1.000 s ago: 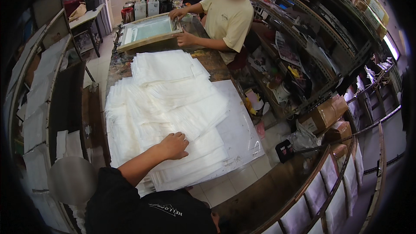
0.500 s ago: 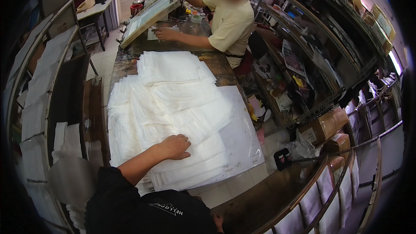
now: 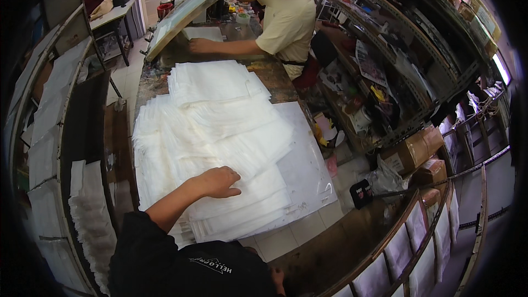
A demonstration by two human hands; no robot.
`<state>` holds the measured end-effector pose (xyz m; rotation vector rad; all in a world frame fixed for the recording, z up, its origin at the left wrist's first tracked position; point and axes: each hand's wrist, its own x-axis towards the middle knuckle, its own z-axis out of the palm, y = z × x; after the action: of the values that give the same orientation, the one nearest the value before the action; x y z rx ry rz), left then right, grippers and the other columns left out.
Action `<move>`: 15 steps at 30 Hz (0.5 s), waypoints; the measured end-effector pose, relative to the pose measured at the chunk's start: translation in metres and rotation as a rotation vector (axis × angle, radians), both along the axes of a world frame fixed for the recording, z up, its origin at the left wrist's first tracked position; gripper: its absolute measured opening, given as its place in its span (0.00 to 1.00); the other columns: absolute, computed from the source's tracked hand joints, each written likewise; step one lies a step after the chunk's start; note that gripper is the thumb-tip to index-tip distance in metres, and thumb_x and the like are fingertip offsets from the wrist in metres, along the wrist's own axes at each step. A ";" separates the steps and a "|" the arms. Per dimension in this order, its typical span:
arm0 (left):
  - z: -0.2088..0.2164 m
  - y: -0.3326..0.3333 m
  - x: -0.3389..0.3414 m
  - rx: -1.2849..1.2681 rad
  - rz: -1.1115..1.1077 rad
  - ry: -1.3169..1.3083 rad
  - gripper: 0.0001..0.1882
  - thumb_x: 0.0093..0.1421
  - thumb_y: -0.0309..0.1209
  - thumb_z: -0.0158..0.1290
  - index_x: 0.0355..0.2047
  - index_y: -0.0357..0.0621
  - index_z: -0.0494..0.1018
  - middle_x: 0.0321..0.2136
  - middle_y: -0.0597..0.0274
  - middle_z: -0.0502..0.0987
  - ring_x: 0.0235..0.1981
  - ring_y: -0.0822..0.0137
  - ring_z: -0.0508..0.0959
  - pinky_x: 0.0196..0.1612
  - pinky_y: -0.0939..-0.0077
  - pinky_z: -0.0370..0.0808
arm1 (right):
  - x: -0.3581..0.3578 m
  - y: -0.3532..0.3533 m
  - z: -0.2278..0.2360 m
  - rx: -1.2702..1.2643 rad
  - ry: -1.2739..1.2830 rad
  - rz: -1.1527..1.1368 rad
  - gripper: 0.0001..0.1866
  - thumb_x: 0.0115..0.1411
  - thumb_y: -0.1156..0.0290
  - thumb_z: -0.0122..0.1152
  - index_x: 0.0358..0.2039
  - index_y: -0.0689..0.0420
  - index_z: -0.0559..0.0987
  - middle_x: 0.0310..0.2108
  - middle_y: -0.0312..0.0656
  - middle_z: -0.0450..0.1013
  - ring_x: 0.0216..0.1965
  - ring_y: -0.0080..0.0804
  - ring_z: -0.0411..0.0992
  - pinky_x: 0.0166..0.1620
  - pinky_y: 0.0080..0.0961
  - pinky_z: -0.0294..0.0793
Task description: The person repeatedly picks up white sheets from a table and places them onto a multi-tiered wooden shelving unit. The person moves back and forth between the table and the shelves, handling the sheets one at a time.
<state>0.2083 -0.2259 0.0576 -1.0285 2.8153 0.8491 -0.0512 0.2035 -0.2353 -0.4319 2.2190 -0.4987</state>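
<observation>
A broad, overlapping heap of thin white sheets [image 3: 220,126] covers much of the table in front of me. My left hand [image 3: 221,181] rests palm down on the near part of the heap, its fingers stretched and the thumb apart. At the lower edge, just past my black sleeve and shirt, only a bit of my right hand [image 3: 278,279] shows, with its fingers too hidden to read. Across the table a person in a pale yellow shirt [image 3: 286,27] holds up a tilted framed screen [image 3: 179,22]. That person's other hand [image 3: 202,46] lies by a white sheet [image 3: 203,33] beneath the frame.
A glossy pale board [image 3: 308,159] lies under the heap's right side. Racks with hanging white sheets [image 3: 52,104] stand on the left, others [image 3: 396,242] at lower right. Metal shelves [image 3: 396,49] and cardboard boxes [image 3: 410,151] line the right. Cans [image 3: 164,10] stand at the back.
My view has shifted slightly. The other person's lower hand has moved left, and the sheet under the frame now shows more of its surface. My left hand stays on the heap.
</observation>
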 end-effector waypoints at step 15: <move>0.056 -0.046 -0.029 -0.273 0.119 0.192 0.18 0.60 0.41 0.55 0.40 0.37 0.76 0.37 0.48 0.79 0.40 0.49 0.79 0.42 0.59 0.76 | 0.031 0.031 -0.016 -0.106 -0.076 -0.201 0.21 0.59 0.61 0.60 0.39 0.71 0.79 0.35 0.54 0.78 0.37 0.34 0.76 0.42 0.35 0.74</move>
<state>0.1798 -0.2715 0.1138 -1.2192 3.1264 0.6126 -0.0204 0.2347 -0.2515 -0.2410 2.1801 -0.7295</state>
